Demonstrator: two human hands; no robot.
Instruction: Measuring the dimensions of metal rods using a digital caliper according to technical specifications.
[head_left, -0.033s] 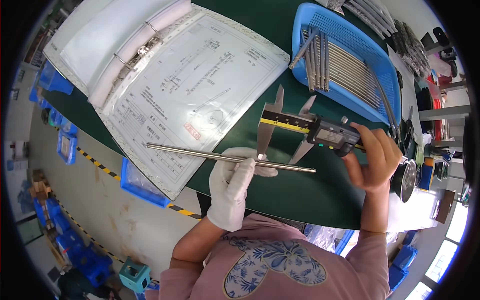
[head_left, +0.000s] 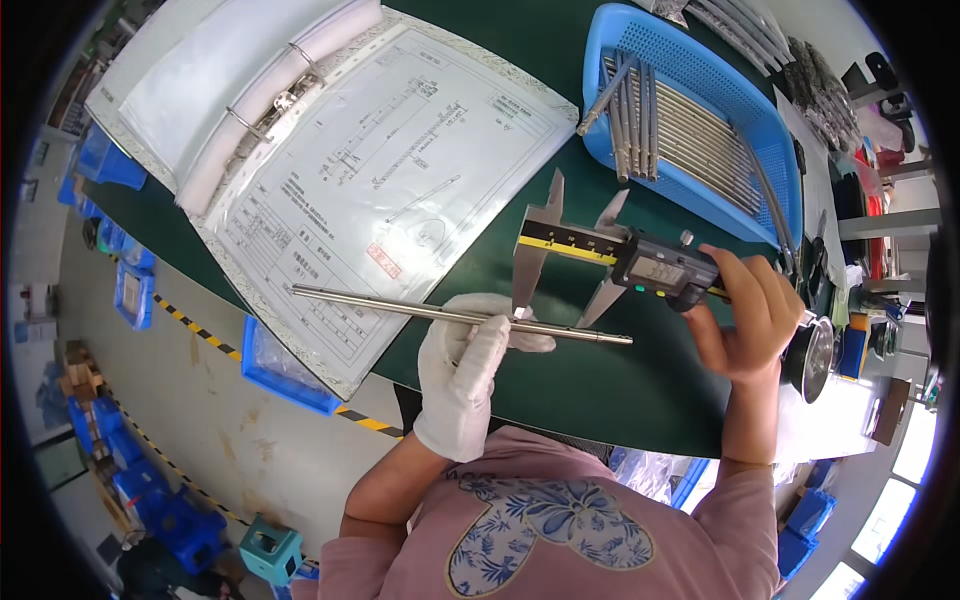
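Note:
A thin metal rod [head_left: 375, 303] lies across my white-gloved left hand [head_left: 465, 370], pinched between thumb and fingers. Its left end overlaps the drawing, and the right end sticks out over the green table. My bare right hand [head_left: 745, 312] grips a digital caliper [head_left: 657, 270] by its display end, thumb below and fingers above. The caliper's jaws are spread apart and point down at the rod; the left jaw's tip meets it near my gloved fingers. The right jaw's tip ends close to the rod, though contact there I cannot tell.
An open ring binder [head_left: 400, 170] with a technical drawing in a clear sleeve covers the table's left part. At the back right, a blue basket [head_left: 690, 40] holds several metal rods. A round metal object [head_left: 815, 360] stands right of my right hand. The green table's [head_left: 640, 400] near edge curves before me.

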